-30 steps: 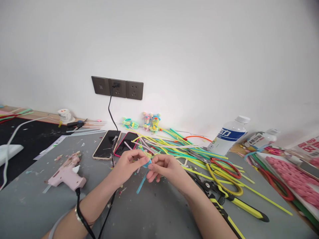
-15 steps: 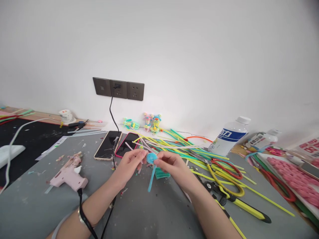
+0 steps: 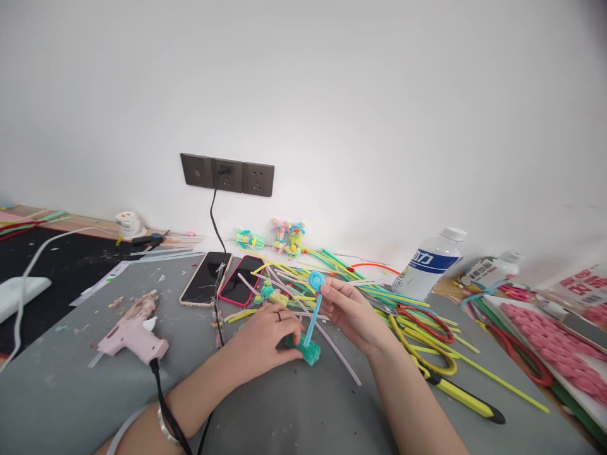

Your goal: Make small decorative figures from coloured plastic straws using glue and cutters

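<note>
My right hand (image 3: pixel 353 314) pinches a blue pipe cleaner (image 3: pixel 316 282), wound into a flat spiral disc at the top with a straight stem below. The stem's lower end meets a green ridged block (image 3: pixel 310 354) that looks made of pipe cleaners. My left hand (image 3: pixel 270 333) is closed around the left end of that block, low over the grey table. Its fingers hide part of the block. Just behind my left hand lies a small green and yellow pipe-cleaner figure (image 3: pixel 272 293).
Loose pipe cleaners (image 3: pixel 332 265) spread behind my hands. Scissors (image 3: pixel 427 322) and yellow-handled pliers (image 3: pixel 467 395) lie at right, with a bottle (image 3: pixel 427 265) behind. A pink glue gun (image 3: pixel 135 335), its cord under my left arm, and two phones (image 3: pixel 206 278) are at left. Small figures (image 3: pixel 294 239) stand by the wall.
My left hand has moved down and taken hold of the green block. My right hand has shifted right with the blue spiral, its stem now at the block. The small green figure has come into view.
</note>
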Motion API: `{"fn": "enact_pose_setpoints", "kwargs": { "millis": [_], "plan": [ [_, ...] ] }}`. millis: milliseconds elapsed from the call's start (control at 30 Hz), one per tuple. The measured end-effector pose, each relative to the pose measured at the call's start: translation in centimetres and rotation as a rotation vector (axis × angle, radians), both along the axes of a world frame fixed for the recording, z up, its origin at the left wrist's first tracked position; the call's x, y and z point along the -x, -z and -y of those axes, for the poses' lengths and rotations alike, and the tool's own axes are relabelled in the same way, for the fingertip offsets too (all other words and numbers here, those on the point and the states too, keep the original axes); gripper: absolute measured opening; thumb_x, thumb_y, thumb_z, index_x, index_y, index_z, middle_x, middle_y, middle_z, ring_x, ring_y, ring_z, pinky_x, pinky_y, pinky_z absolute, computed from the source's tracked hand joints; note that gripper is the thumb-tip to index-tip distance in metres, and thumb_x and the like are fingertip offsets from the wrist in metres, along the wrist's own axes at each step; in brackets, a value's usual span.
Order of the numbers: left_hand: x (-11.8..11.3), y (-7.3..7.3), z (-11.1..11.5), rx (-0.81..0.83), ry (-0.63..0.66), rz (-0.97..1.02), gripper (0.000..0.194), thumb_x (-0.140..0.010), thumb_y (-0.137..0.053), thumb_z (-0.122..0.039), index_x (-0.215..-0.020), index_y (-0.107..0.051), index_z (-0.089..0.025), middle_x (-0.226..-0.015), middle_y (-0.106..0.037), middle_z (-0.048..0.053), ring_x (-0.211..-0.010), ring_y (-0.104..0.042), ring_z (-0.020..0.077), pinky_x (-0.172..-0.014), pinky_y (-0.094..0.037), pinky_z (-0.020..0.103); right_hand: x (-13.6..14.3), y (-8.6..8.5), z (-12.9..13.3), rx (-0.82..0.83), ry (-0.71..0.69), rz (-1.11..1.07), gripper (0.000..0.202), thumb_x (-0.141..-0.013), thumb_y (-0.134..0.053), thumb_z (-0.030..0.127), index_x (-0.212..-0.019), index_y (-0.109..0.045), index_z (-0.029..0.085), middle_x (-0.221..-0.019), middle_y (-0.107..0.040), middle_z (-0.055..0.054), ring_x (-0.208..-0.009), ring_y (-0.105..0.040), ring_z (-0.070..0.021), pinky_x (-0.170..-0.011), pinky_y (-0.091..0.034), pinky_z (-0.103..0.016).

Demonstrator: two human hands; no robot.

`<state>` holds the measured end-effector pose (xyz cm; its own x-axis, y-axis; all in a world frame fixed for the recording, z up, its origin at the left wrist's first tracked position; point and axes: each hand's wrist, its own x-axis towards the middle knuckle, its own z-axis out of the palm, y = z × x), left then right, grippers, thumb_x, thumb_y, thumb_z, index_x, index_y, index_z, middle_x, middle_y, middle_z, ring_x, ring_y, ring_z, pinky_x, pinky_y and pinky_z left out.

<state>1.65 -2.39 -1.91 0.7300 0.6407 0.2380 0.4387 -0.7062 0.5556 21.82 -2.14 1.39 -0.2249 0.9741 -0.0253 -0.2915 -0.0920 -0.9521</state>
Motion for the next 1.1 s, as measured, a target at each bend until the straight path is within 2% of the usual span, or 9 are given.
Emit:
{"fn": "enact_pose_setpoints", "kwargs": {
  "millis": [100,133,200,267,467,533,667,867,1100],
  "plan": [
    [0.0,-0.1,0.0,0.051,-0.045,-0.030,0.015,-0.079,-0.073,-0.019,-0.078,-0.058,-0.021,-0.092,-0.068,0.002,-0.093,-0.060,0.0233,-0.085,-0.045,0.035,0.0,-0.1,0.0,0.013,-0.015,0.020,0.042,-0.070,-0.081,0.050,-0.065,-0.053,0.020,-0.056,-0.037,0.006,-0.053,-0.028,-0.0097,-0.052,-0.023,-0.026],
    [0.1,-0.2,0.1,0.087,-0.067,-0.032,0.015,-0.078,-0.071,-0.016,-0.085,-0.059,-0.021,-0.094,-0.067,0.003,-0.093,-0.060,0.0232,-0.082,-0.046,0.034,-0.1,0.0,0.0,0.019,-0.025,0.023,0.042,-0.070,-0.081,0.050,-0.065,-0.053,0.020,-0.056,-0.037,0.006,-0.053,-0.028,-0.0096,-0.052,-0.024,-0.026],
    [0.3,-0.3,0.1,0.170,-0.102,-0.009,0.032,-0.075,-0.068,-0.012,-0.104,-0.059,-0.022,-0.103,-0.065,0.004,-0.097,-0.060,0.0234,-0.082,-0.048,0.034,-0.2,0.0,0.0,0.026,-0.057,0.020,0.043,-0.070,-0.082,0.050,-0.064,-0.053,0.019,-0.056,-0.038,0.006,-0.054,-0.029,-0.0092,-0.053,-0.026,-0.025],
    [0.5,-0.5,0.0,0.226,-0.123,0.065,0.039,-0.074,-0.066,-0.011,-0.111,-0.059,-0.023,-0.108,-0.064,0.005,-0.098,-0.061,0.0226,-0.084,-0.049,0.034,-0.2,0.0,0.0,0.031,-0.084,0.010,0.043,-0.070,-0.082,0.049,-0.063,-0.052,0.019,-0.056,-0.040,0.006,-0.054,-0.031,-0.0090,-0.053,-0.027,-0.025],
    [0.8,-1.4,-0.8,0.325,-0.237,0.420,0.021,-0.080,-0.064,-0.020,-0.100,-0.061,-0.020,-0.101,-0.066,0.005,-0.095,-0.064,0.0204,-0.083,-0.052,0.030,0.0,-0.1,0.2,0.057,-0.128,0.019,0.042,-0.068,-0.084,0.048,-0.062,-0.056,0.018,-0.054,-0.043,0.006,-0.052,-0.033,-0.0084,-0.053,-0.026,-0.025],
    [0.9,-1.4,-1.0,0.364,-0.259,0.475,0.021,-0.082,-0.065,-0.023,-0.102,-0.061,-0.021,-0.103,-0.067,0.005,-0.095,-0.064,0.0197,-0.082,-0.053,0.029,0.3,0.1,0.3,0.070,-0.145,0.036,0.039,-0.067,-0.085,0.048,-0.065,-0.060,0.018,-0.056,-0.045,0.006,-0.053,-0.034,-0.0083,-0.054,-0.026,-0.025],
    [1.1,-1.1,-0.9,0.445,-0.273,0.493,0.023,-0.084,-0.067,-0.031,-0.103,-0.061,-0.022,-0.102,-0.067,0.005,-0.080,-0.065,0.0167,-0.065,-0.053,0.024,1.1,0.5,0.5,0.051,-0.194,0.096,0.037,-0.068,-0.083,0.050,-0.070,-0.065,0.017,-0.063,-0.054,0.003,-0.056,-0.036,-0.0097,-0.056,-0.027,-0.026],
    [1.0,-1.4,-0.7,0.458,-0.278,0.519,0.021,-0.084,-0.065,-0.029,-0.103,-0.061,-0.022,-0.104,-0.068,0.005,-0.075,-0.064,0.0154,-0.059,-0.049,0.022,1.6,1.1,0.5,-0.005,-0.184,0.167,0.034,-0.075,-0.078,0.049,-0.071,-0.065,0.018,-0.065,-0.059,0.001,-0.058,-0.037,-0.0106,-0.057,-0.027,-0.026],
    [1.1,-1.5,-0.8,0.392,-0.284,0.505,0.020,-0.084,-0.063,-0.025,-0.104,-0.064,-0.021,-0.104,-0.068,0.006,-0.075,-0.063,0.0155,-0.058,-0.049,0.021,1.8,1.1,0.5,-0.007,-0.175,0.194,0.036,-0.072,-0.079,0.050,-0.068,-0.063,0.018,-0.064,-0.056,0.002,-0.057,-0.036,-0.0107,-0.056,-0.027,-0.026]
  ]
}}
